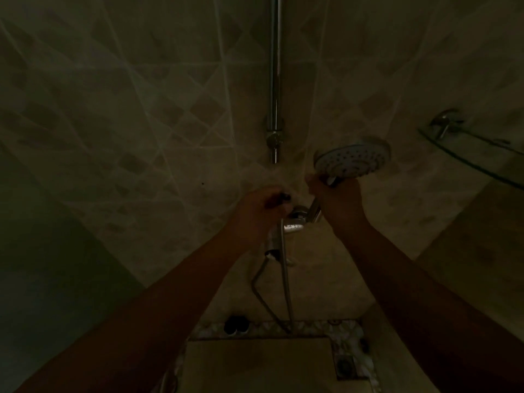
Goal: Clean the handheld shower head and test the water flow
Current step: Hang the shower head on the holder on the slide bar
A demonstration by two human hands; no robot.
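In a dim tiled shower, the right hand (337, 199) grips the handle of the shower head (351, 160), whose nozzle face is turned toward the camera. The left hand (261, 208) is curled over something small and dark, just above the chrome tap (293, 222). A hose (286, 279) hangs down to the floor, a rail (274, 75) runs up the wall, and a glass shelf (470, 154) juts out at right.

One head-worn camera looks forward and down, close on a dim diamond-tiled shower wall (170, 114) at arm's reach.
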